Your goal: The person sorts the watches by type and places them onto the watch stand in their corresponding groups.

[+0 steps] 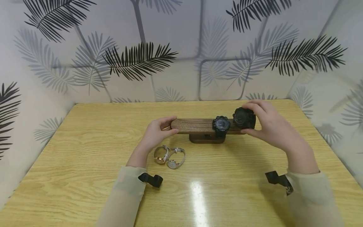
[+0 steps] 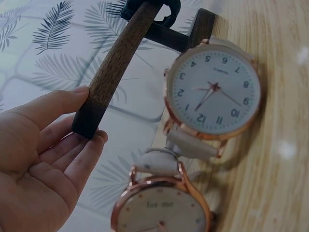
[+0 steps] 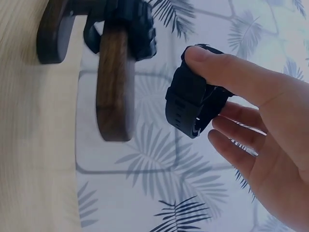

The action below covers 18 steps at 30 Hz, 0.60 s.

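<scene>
A dark wooden watch stand point(image 1: 195, 125), a bar on a short foot, stands on the table. My left hand point(image 1: 158, 131) grips the bar's left end between thumb and fingers. Around the bar, right of its middle, sits a black watch point(image 1: 221, 125). My right hand point(image 1: 267, 124) pinches a second black watch point(image 3: 186, 94), its strap closed in a loop. The right wrist view shows this loop off the bar, beside its free end point(image 3: 115, 130). Two watches with pale straps and rose-gold cases, one point(image 2: 215, 89) and another point(image 2: 161, 208), lie near my left wrist.
The wood-grain table point(image 1: 85, 164) reaches back to a wall covering point(image 1: 175, 78) with a palm-leaf print. Both sleeves carry black wrist straps, the left one point(image 1: 151, 179) and the right one point(image 1: 279, 179). The stand's foot point(image 1: 207, 139) rests under the bar's middle.
</scene>
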### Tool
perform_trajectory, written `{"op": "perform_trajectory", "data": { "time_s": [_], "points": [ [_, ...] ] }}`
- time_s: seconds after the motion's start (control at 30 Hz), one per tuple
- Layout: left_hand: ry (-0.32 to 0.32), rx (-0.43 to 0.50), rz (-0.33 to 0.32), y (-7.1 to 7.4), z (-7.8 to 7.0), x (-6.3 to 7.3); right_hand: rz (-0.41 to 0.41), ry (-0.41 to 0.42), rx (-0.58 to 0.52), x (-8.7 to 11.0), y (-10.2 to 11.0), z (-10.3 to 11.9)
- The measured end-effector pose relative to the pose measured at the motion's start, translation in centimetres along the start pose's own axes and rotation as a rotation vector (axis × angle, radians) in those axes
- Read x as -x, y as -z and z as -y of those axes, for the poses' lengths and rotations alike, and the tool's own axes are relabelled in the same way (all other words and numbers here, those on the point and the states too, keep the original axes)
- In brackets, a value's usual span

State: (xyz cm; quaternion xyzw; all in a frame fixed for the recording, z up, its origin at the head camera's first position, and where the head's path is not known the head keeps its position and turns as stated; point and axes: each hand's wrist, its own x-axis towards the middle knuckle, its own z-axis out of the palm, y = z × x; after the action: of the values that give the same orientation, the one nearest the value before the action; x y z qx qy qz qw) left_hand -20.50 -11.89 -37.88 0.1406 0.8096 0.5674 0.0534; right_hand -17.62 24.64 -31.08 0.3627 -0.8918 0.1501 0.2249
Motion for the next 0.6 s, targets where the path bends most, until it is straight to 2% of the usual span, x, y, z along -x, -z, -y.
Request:
{"op": "perform_trajectory", "data": {
  "time_s": [0.17, 0.33, 0.6],
  "points": [
    [-0.004, 0.001, 0.001, 0.0, 0.0, 0.0, 0.080, -0.118, 0.006, 0.4, -0.4, -0.9],
    [-0.005, 0.018, 0.003, 0.0, 0.2, -0.1, 0.147, -0.160, -0.028, 0.6, -0.7, -1.4],
    [-0.002, 0.022, 0.004, 0.1, 0.3, -0.2, 0.213, -0.249, -0.098, 0.8, -1.0, -2.1]
  ]
}}
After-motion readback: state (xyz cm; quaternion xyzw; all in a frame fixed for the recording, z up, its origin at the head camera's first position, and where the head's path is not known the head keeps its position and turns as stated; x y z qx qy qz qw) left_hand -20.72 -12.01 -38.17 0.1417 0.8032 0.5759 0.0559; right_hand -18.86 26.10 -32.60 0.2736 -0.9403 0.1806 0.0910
